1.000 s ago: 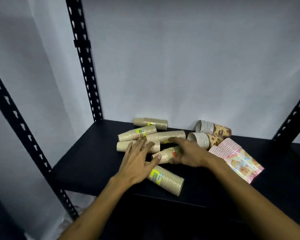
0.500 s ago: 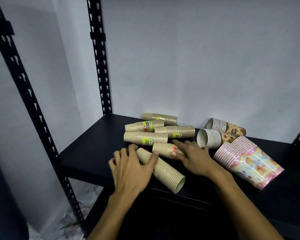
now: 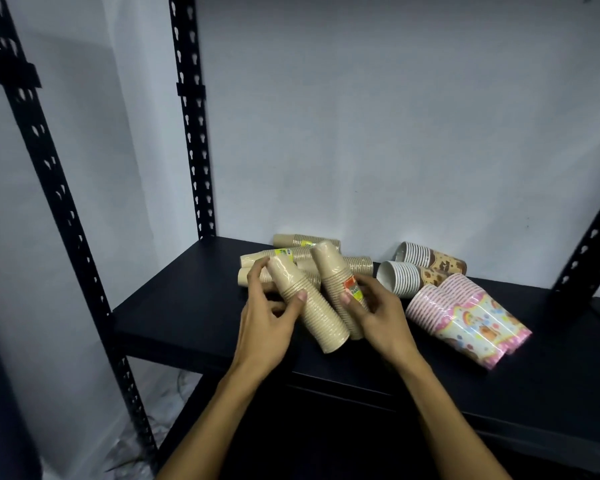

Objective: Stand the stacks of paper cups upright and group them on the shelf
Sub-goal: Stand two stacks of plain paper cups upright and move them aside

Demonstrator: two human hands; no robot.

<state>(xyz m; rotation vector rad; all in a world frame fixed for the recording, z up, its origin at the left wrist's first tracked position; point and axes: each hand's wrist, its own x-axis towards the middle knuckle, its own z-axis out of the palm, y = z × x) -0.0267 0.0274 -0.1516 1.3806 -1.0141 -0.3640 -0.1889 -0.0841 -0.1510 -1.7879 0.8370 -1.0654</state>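
Note:
My left hand (image 3: 264, 318) grips a tan stack of paper cups (image 3: 312, 313), tilted up off the black shelf (image 3: 174, 306) with its base end pointing up and back. My right hand (image 3: 378, 313) grips a second tan stack (image 3: 333, 275) with an orange and green label, also tilted, right beside the first. Behind them several more tan stacks (image 3: 361, 265) lie on their sides near the wall. To the right lie two white-and-brown stacks (image 3: 409, 280) and two pink patterned stacks (image 3: 465, 313), all on their sides.
Black perforated uprights stand at the left (image 3: 191, 133) and front left (image 3: 49, 185), another at the right (image 3: 589, 251). A pale wall closes the back. The shelf's left part is bare black surface.
Both hands have closed around a tan stack each and tipped them up from lying flat on the shelf. The view has shifted slightly.

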